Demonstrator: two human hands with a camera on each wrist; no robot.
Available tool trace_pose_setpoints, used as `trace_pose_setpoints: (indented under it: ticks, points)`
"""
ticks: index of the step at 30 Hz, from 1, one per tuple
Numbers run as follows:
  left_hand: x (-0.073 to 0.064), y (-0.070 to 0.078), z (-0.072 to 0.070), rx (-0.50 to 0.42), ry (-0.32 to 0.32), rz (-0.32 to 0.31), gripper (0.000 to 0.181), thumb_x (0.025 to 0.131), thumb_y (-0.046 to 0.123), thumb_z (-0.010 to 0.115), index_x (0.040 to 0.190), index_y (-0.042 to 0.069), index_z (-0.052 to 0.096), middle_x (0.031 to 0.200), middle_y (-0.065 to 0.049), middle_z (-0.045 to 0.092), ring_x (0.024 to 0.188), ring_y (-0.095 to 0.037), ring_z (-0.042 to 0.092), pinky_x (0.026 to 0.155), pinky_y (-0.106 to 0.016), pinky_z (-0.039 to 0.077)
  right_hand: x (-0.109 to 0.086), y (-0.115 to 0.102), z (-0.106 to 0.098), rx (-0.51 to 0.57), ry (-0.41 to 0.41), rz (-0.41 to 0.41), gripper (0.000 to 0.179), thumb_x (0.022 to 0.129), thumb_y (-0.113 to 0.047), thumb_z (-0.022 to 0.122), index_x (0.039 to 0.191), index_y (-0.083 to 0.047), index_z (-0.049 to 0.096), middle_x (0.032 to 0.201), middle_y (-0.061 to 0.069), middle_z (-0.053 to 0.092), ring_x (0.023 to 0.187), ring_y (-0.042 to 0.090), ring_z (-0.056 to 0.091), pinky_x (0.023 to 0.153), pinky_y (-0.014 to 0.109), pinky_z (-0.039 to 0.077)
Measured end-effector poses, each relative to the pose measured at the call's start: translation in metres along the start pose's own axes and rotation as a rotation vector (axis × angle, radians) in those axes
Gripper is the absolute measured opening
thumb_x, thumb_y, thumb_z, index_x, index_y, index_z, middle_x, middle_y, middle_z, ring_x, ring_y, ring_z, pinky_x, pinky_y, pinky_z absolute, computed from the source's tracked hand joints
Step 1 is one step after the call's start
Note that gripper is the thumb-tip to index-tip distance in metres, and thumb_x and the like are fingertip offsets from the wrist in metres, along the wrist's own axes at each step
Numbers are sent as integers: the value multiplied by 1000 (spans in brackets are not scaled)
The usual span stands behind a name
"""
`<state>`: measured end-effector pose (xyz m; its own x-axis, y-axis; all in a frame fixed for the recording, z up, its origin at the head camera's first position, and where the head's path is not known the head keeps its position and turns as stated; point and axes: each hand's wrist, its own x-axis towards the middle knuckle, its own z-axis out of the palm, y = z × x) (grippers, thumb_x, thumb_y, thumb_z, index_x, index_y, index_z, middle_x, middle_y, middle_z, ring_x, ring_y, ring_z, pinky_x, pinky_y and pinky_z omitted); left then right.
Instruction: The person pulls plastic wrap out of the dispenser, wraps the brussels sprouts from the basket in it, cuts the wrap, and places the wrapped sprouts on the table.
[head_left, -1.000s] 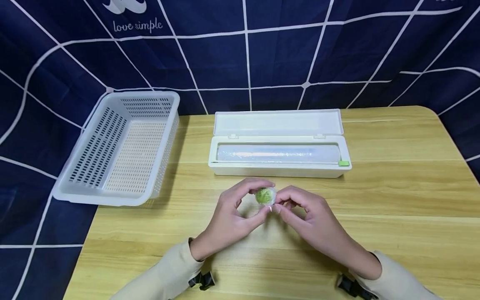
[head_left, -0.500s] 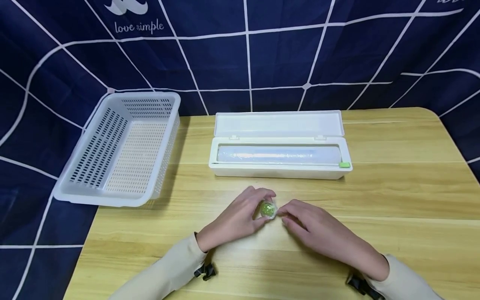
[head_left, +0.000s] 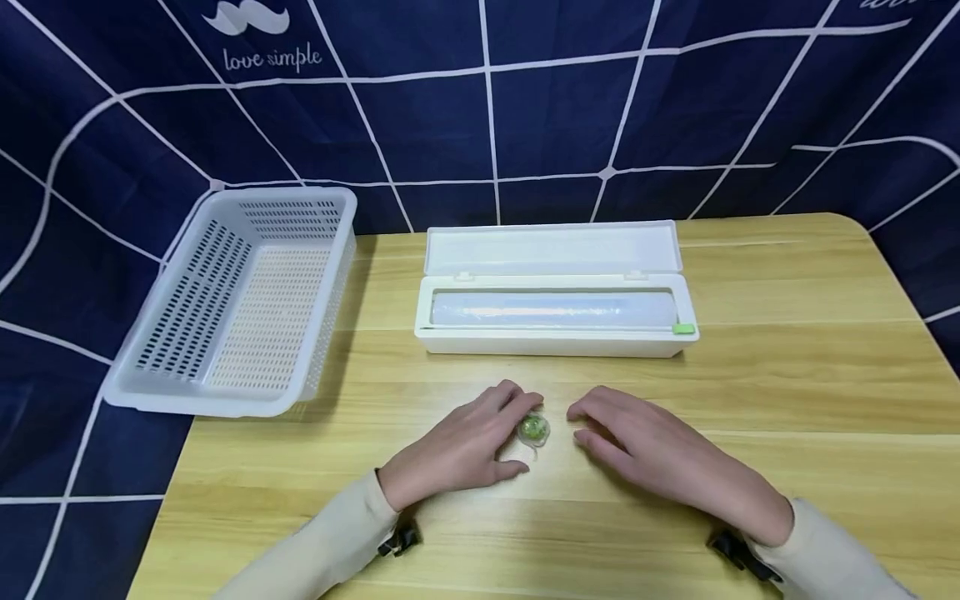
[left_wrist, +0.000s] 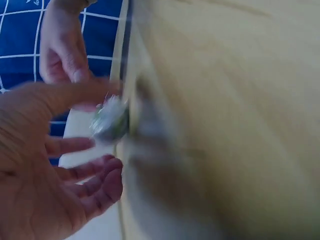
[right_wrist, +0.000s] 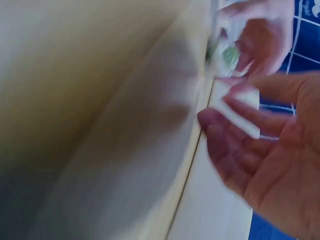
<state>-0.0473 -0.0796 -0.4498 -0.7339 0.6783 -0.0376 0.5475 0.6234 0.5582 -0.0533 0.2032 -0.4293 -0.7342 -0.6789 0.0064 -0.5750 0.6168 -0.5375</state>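
Note:
A small round green thing wrapped in clear plastic film (head_left: 535, 428) sits on the wooden table, a twisted tail of film sticking out on the near side. My left hand (head_left: 472, 442) is spread around its left side, the index fingertip right at its far edge and the thumb apart from it. In the left wrist view the film-wrapped bundle (left_wrist: 111, 120) shows blurred between thumb and fingers. To the right, my right hand (head_left: 645, 437) hovers low with loosely bent fingers and holds nothing. What the green thing is under the film does not show.
Behind the hands stands a white cling film dispenser (head_left: 557, 342), lid raised, with a film roll (head_left: 555, 310) inside and a green slider (head_left: 683, 329) at its right end. A white perforated basket (head_left: 318, 317) stands at the left. Dark blue gridded cloth (head_left: 420, 125) hangs behind the table.
Both hands have come down towards the table with the wrapped bundle. The left thumb has opened away from it, and the right hand has let go and drawn off to the right.

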Motion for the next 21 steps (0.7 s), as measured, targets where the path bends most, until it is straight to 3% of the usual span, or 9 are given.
trace_pose_setpoints:
  ticks: [4,6,9,12,14,21]
  points:
    - [-16,-1,-18,40,97,69,109,82,61,92,166,12,41,163,-8,46,149,-26,42,123,-50,37,-2,8,-5,-91,-8,-93,66,102,-59,72,151,-17,61,147,-5,60,131,17,60,105,50,54]
    - [-24,-3,-27,116,155,108,120,79,72,87,170,13,36,173,-9,34,160,-33,27,127,-62,24,-1,11,-7,-153,23,-171,86,95,-68,76,159,-16,54,160,1,52,143,25,52,113,54,46]
    - [-36,-8,-40,323,207,140,122,81,86,73,173,18,31,181,-11,15,165,-42,11,124,-75,13,4,14,-10,-272,94,-267,103,87,-72,80,166,-15,47,174,10,36,157,37,35,122,60,31]
    - [-43,-15,-49,513,207,115,118,83,95,57,174,26,30,183,-10,5,165,-46,4,121,-81,7,7,16,-19,-377,137,-298,110,82,-75,81,167,-15,45,180,11,21,163,42,18,128,62,15]
    - [-47,-19,-53,565,190,88,116,83,96,53,174,28,31,183,-11,4,165,-46,2,120,-82,6,8,16,-25,-419,145,-294,111,81,-78,79,167,-17,46,181,10,18,164,42,13,130,62,9]
    - [-53,-26,-56,593,182,41,115,86,96,48,174,25,30,182,-15,7,164,-49,7,117,-85,12,16,16,-41,-477,137,-299,106,85,-82,71,166,-17,48,181,7,18,165,40,12,119,74,25]
